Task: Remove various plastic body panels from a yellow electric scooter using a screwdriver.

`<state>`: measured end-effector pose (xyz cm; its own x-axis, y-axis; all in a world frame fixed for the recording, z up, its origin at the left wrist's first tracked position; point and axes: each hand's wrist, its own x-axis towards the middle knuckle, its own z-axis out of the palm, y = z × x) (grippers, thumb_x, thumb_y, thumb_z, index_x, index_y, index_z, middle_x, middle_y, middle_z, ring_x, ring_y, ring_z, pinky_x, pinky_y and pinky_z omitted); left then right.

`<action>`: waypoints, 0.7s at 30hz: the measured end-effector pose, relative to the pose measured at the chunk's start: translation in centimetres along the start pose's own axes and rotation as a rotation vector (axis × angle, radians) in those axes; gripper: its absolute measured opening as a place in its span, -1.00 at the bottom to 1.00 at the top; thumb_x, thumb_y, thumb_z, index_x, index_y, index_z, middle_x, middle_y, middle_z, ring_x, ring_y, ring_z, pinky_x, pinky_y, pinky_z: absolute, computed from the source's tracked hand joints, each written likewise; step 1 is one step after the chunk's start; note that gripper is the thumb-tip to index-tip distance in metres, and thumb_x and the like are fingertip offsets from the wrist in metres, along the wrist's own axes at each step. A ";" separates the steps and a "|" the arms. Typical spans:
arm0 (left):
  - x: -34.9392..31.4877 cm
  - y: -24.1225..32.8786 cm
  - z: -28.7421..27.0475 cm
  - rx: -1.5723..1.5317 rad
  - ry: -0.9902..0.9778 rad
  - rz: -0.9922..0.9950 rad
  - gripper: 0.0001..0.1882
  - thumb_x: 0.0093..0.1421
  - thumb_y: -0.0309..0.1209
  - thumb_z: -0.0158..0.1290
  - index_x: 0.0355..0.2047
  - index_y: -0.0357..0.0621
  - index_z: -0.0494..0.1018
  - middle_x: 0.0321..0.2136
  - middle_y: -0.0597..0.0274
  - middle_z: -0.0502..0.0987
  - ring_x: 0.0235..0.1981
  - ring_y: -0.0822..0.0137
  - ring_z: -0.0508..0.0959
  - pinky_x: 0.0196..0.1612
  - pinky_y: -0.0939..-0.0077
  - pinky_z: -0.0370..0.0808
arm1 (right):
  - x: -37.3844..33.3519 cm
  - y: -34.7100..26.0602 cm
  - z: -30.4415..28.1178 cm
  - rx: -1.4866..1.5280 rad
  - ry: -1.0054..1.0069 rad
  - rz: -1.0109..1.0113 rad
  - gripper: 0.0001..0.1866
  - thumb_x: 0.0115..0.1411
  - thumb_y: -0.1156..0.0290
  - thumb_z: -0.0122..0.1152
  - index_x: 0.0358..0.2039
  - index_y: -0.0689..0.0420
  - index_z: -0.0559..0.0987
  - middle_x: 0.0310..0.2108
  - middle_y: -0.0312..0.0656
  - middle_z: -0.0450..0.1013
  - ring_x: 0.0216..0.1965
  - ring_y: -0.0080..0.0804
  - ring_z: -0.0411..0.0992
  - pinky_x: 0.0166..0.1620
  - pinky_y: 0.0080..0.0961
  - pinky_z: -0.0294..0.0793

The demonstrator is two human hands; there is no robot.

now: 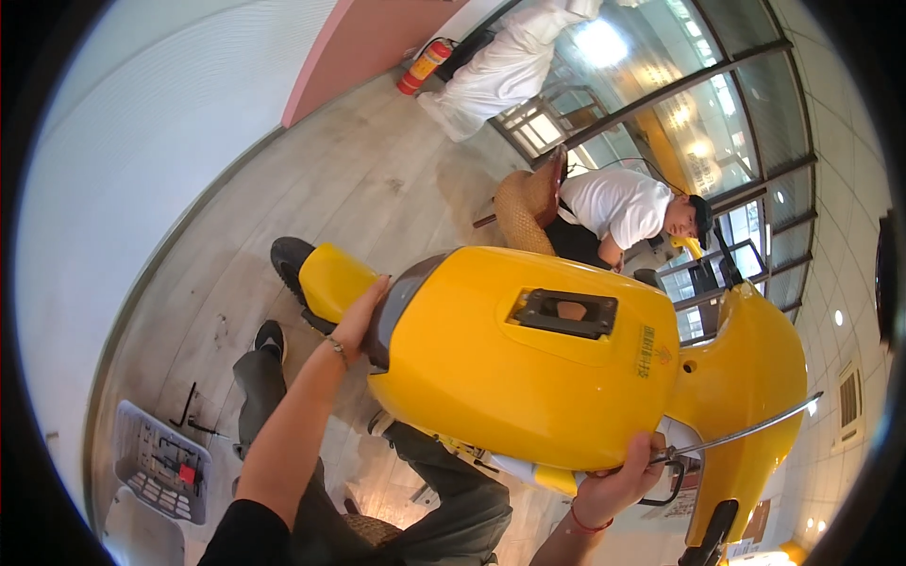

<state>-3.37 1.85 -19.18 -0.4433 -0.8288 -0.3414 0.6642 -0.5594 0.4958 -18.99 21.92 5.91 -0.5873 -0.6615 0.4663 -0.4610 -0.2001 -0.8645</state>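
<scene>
A large yellow scooter body cover fills the middle, with a black-framed opening in its upper face. At its left end is a dark grey tail piece. My left hand grips that end, its fingertips partly hidden by the edge. Around the lower right edge of the cover, my right hand is closed, its thumb on top. A long thin metal rod runs out to the right from beside this hand; I cannot tell whether the hand holds it. A black hook-shaped loop hangs next to the fingers.
The yellow front shield stands at right, the yellow rear mudguard and black tyre at left. A grey tray with tools and loose hex keys lie lower left. Beyond the scooter sits another person. A fire extinguisher stands far back.
</scene>
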 end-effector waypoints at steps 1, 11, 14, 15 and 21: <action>-0.4 0.1 0.1 -0.009 0.013 0.005 -0.39 0.17 0.10 -0.10 -0.01 -0.16 0.37 -0.12 0.23 0.46 -0.13 0.37 0.43 -0.06 0.52 0.32 | -0.3 -0.2 0.3 -0.011 0.038 -0.031 -0.81 0.20 0.32 0.01 -0.49 0.13 0.34 -0.63 -0.36 0.27 -0.68 -0.69 0.15 -0.66 -0.70 0.04; 1.0 -1.0 0.1 -0.128 0.051 -0.049 -0.47 0.12 0.06 0.00 -0.17 -0.16 0.45 -0.28 0.23 0.49 -0.31 0.37 0.47 -0.22 0.50 0.38 | 0.5 -2.5 2.1 -0.091 0.073 -0.070 -0.80 0.22 0.33 -0.01 -0.49 0.14 0.33 -0.75 -0.35 0.25 -0.83 -0.70 0.10 -0.77 -0.70 -0.02; -1.5 1.4 1.4 -0.083 0.051 -0.003 -0.49 0.08 0.05 0.06 -0.20 -0.15 0.45 -0.33 0.24 0.48 -0.33 0.37 0.46 -0.24 0.48 0.39 | 0.7 -2.6 2.0 -0.107 0.096 -0.054 -0.77 0.22 0.40 -0.01 -0.56 0.13 0.27 -0.78 -0.32 0.24 -0.85 -0.69 0.07 -0.77 -0.70 -0.04; -0.6 1.2 0.7 -0.096 0.067 -0.055 -0.51 0.09 0.04 0.05 -0.21 -0.13 0.45 -0.33 0.24 0.48 -0.33 0.37 0.45 -0.24 0.48 0.38 | 0.8 -2.4 2.0 -0.115 0.087 -0.045 -0.76 0.22 0.42 0.00 -0.57 0.12 0.25 -0.78 -0.32 0.24 -0.85 -0.69 0.06 -0.78 -0.70 -0.06; -0.4 0.7 1.0 -0.002 0.123 -0.008 -0.51 0.08 0.04 0.04 -0.22 -0.13 0.45 -0.33 0.23 0.47 -0.33 0.37 0.44 -0.22 0.51 0.34 | 0.4 -0.7 0.4 -0.096 0.059 -0.082 -0.82 0.24 0.35 -0.01 -0.43 0.17 0.36 -0.71 -0.36 0.28 -0.82 -0.72 0.08 -0.76 -0.74 -0.04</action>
<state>-3.32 1.84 -17.92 -0.3714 -0.8169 -0.4413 0.6623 -0.5662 0.4906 -18.62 21.53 6.62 -0.5822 -0.6016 0.5470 -0.5685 -0.1798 -0.8028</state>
